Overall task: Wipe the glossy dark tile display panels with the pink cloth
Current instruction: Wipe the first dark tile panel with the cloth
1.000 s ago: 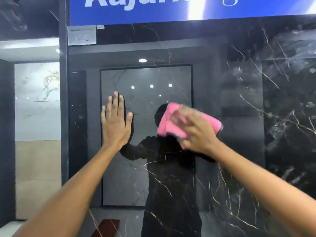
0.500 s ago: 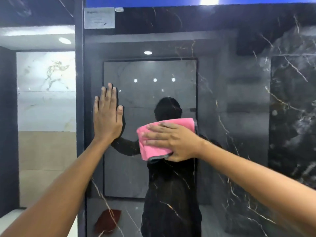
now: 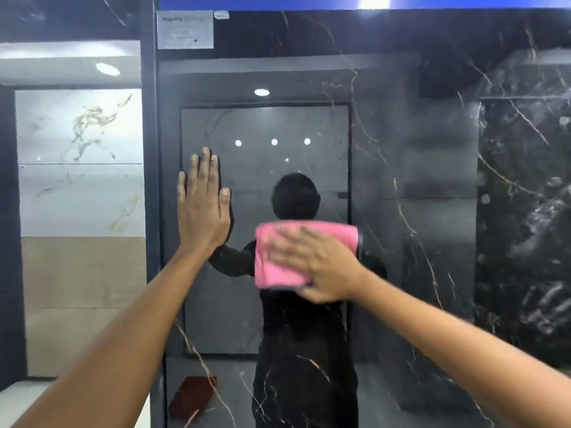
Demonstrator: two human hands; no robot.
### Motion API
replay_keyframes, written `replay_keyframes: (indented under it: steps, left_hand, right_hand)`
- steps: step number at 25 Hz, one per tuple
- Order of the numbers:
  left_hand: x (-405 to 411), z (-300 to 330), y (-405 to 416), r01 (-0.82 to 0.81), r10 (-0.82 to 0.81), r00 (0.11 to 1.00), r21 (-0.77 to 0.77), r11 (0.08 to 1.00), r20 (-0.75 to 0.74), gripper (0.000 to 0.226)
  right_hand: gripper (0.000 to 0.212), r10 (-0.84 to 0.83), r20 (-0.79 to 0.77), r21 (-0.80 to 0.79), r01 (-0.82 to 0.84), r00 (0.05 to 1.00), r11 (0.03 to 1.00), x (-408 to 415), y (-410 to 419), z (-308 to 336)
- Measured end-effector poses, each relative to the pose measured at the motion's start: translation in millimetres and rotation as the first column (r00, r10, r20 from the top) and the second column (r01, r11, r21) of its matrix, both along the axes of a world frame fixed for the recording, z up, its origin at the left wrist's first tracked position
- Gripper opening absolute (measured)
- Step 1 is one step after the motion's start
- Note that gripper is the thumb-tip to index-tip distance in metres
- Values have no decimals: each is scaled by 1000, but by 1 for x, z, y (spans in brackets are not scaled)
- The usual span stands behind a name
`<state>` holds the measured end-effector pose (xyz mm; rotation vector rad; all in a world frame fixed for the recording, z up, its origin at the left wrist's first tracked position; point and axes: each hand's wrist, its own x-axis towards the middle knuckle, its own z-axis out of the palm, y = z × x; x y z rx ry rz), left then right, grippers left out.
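A glossy dark marble-veined tile panel (image 3: 417, 186) fills the view in front of me and mirrors the room and a person in dark clothes. My right hand (image 3: 321, 267) lies flat on a folded pink cloth (image 3: 278, 261), pressing it against the panel at mid height. My left hand (image 3: 202, 208) rests flat on the panel to the left of the cloth, fingers straight and pointing up, holding nothing.
A dark vertical frame (image 3: 150, 211) borders the panel on the left, with light beige and white tile panels (image 3: 80, 196) beyond it. A paper label (image 3: 184, 29) sticks at the panel's top left under a blue sign (image 3: 278, 1). Another dark veined panel (image 3: 525, 211) stands at right.
My right hand has slid the pink cloth down and leftward across the panel, then slightly right again. The view has shifted downward; my left hand stays flat on the panel.
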<state>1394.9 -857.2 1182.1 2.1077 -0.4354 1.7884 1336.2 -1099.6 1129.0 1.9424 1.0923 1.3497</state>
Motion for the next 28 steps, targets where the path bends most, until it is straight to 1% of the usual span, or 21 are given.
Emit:
replay_keyframes:
  steps: [2,3,4,5,6,7,8,9,10,12,14,15,16,17,18,20,22,23,25,27,28]
  left_hand:
    - [-2,0,-1,-15,15,1000,-6,1000,-16,59]
    - [-2,0,-1,-29,29,999,-9,1000,-20,59]
    - [-2,1,-1,-40,40,999,-9,999,-24,59]
    - [-3,1,-2,-47,46,999,-7,999,-29,58]
    - [-3,0,-2,-50,50,998,-5,999,-34,58]
    - [-3,0,-2,-53,53,998,-6,999,-42,59]
    - [-4,0,-2,-54,54,997,-8,998,-54,59]
    - [-5,0,-2,-51,50,996,-16,999,-70,59]
    - [-7,-1,-5,-42,39,996,-33,999,-81,59]
    - [-17,-12,-21,13,-18,998,-84,996,-63,59]
    - [-28,-37,-46,120,-123,992,-115,986,-14,58]
    - [-34,-53,-61,175,-176,984,-124,977,4,57]
    - [-39,-68,-75,213,-214,977,-136,967,11,56]
    - [-41,-81,-87,231,-233,973,-149,961,8,56]
    - [-41,-93,-97,229,-233,972,-157,961,-6,56]
    - [-36,-108,-109,174,-185,981,-159,972,-57,57]
    - [-29,-115,-114,76,-89,992,-134,988,-94,58]
    - [-27,-116,-116,34,-45,994,-115,993,-97,59]
    - [-24,-119,-117,-11,2,995,-95,995,-97,59]
    - [-24,-119,-116,-26,17,995,-92,995,-100,59]
    - [-24,-118,-116,-26,17,995,-92,995,-100,59]
  right_hand:
    - [72,-85,-95,-364,45,992,930,-14,-19,-36]
    - [75,-77,-105,-458,20,992,889,-13,-30,-21]
    - [75,-40,-72,-420,6,997,908,-11,-38,9]
    - [73,-38,-48,-267,24,998,963,-10,-46,46]
    - [72,-41,-2,-49,41,999,998,-12,-53,86]
    - [71,-45,36,186,37,998,982,-16,-58,116]
    - [71,-64,68,350,36,996,936,-19,-59,125]
    - [71,-69,85,426,26,994,905,-18,-58,115]
    - [72,-59,79,428,20,995,903,-16,-57,84]
    - [75,-78,37,229,67,996,971,-13,-53,-15]
    - [82,-169,-37,-142,162,985,976,-23,-59,-98]
    - [84,-194,-64,-284,169,979,944,-29,-65,-110]
    - [83,-186,-60,-374,151,981,915,-32,-72,-97]
    - [80,-170,-23,-392,147,985,908,-32,-79,-65]
    - [76,-148,18,-302,147,989,942,-30,-87,-25]
    - [72,-183,52,70,180,982,981,-33,-112,70]
    - [72,-203,135,392,136,970,910,-40,-142,121]
    - [71,-202,159,463,108,966,880,-40,-153,116]
    - [68,-179,148,508,81,973,857,-38,-159,55]
    - [73,-173,109,407,115,979,906,-36,-158,-56]
    - [79,-207,56,258,186,977,948,-40,-154,-115]
